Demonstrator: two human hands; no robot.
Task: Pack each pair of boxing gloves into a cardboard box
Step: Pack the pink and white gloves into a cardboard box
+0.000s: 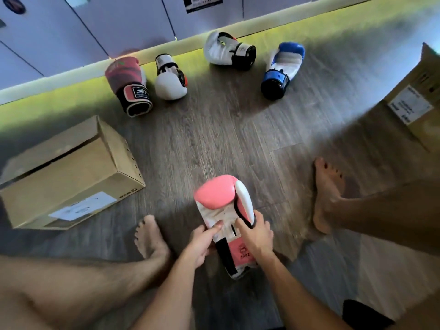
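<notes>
Wood-grain floor, head view, seated person with bare legs spread to either side. Left middle of frame: cardboard box on the floor, top flaps folded down with a dark gap between them, white label on its near side. Lower left of centre: bare left foot, sole down, just right of the box's near corner. Upper left of centre: dark pink glove lying with its black-and-pink cuff toward the camera; just beside it on the right, a small white glove, padded end toward the camera. Lower centre: left hand grips the left edge of a pink-and-white glove, fingers curled behind it, thumb laid on the white palm side. This glove is held over the floor between the legs, pink padded end pointing away, cuff toward the body. Top centre: second white glove with black cuff, on its side near the baseboard. Right hand grips the held glove's right edge, thumb pressed on the palm side, fingers wrapped round the glove's thumb part. Upper right of centre: blue-and-white glove, black cuff toward the camera. Right middle: bare right foot. Far right edge: second cardboard box, cut off by the frame, white label on its face. Pale cabinet doors along the top.
</notes>
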